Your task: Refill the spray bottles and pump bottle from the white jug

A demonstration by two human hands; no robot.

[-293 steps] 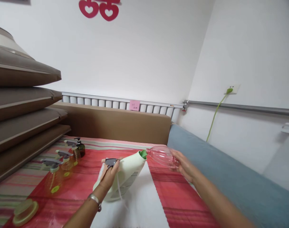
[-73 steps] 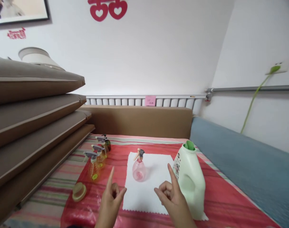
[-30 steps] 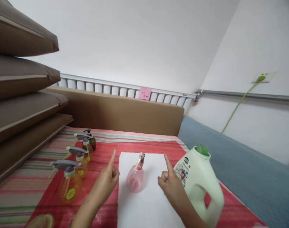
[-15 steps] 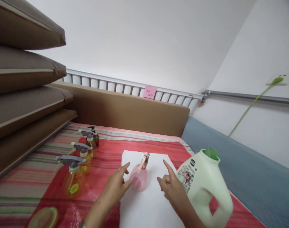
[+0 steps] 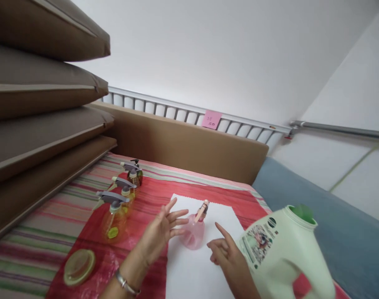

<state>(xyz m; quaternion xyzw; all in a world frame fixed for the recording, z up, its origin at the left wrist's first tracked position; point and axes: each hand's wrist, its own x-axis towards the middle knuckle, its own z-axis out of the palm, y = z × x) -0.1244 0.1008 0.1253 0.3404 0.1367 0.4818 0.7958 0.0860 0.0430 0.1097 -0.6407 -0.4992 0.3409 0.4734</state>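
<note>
A pink see-through spray bottle (image 5: pixel 192 234) with a light pink trigger head stands on a white sheet (image 5: pixel 205 274). Just left of it is my left hand (image 5: pixel 163 226), palm turned up and fingers spread, holding nothing. Its fingertips overlap the bottle's edge in the picture; I cannot tell if they touch. To the bottle's right, my right hand (image 5: pixel 225 253) points with the index finger stretched out and the others curled, with no object in it. Close beside that hand stands a large pale green jug (image 5: pixel 289 245) with a printed label and a green piece in its mouth.
Yellowish spray bottles (image 5: pixel 114 222) with grey triggers line the left side, a dark pump bottle (image 5: pixel 138 174) behind them. A round greenish lid (image 5: pixel 79 267) lies nearer. Stacked brown cushions (image 5: pixel 49 120) rise at left; a brown board (image 5: pixel 183 145) stands at the back.
My left hand has turned palm up and spread its fingers. My right hand still points. The view has shifted left, so things appear further right; the bottle stays on the sheet.
</note>
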